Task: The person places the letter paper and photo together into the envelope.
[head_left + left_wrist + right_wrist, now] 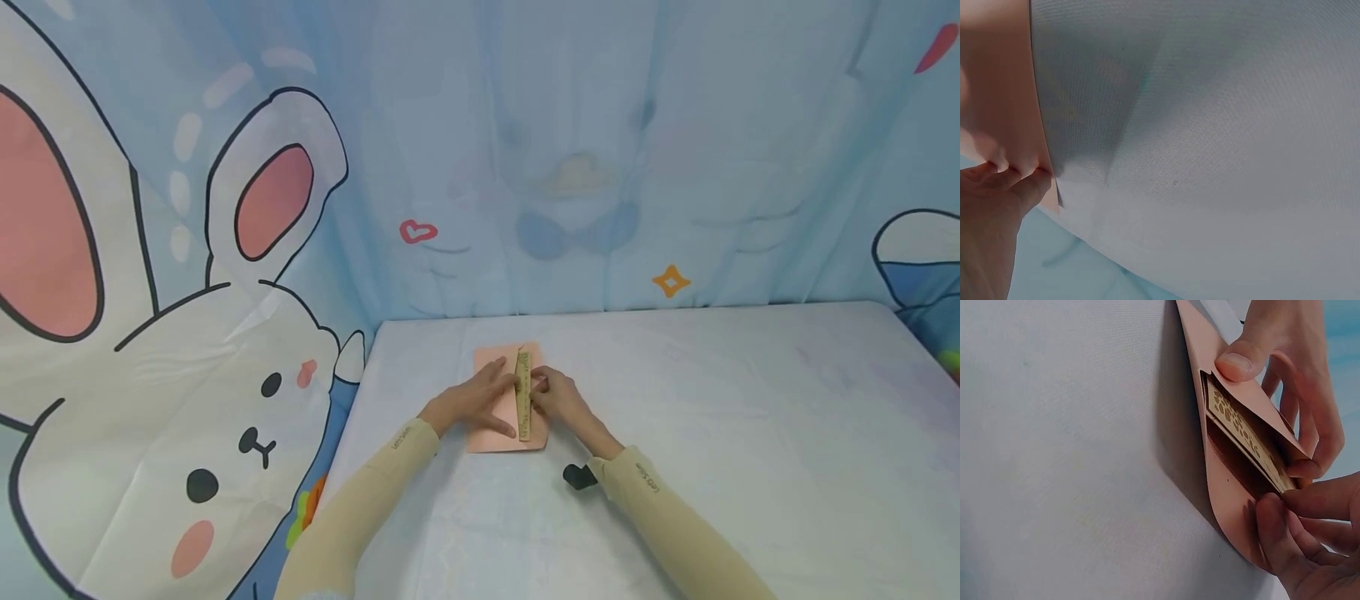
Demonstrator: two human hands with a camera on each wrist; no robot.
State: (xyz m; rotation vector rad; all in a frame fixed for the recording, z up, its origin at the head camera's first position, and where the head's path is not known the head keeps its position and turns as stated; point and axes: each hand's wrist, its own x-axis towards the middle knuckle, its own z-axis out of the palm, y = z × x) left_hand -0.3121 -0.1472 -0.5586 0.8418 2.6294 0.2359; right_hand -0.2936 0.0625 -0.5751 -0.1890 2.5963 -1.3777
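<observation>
A pink envelope lies on the white-covered table. A tan card with a gold floral pattern sits in its mouth, partly inside; the right wrist view shows the patterned card between the opened edges. My left hand rests spread on the envelope, thumb pressing its front and other fingers reaching to the card. With thumb and forefinger my right hand pinches the card's edge at the envelope's mouth. In the left wrist view, fingers touch the envelope's edge.
The white tabletop stretches off to the right. A black object shows beside the right cuff. Behind the table hangs a light-blue curtain with a printed rabbit at left.
</observation>
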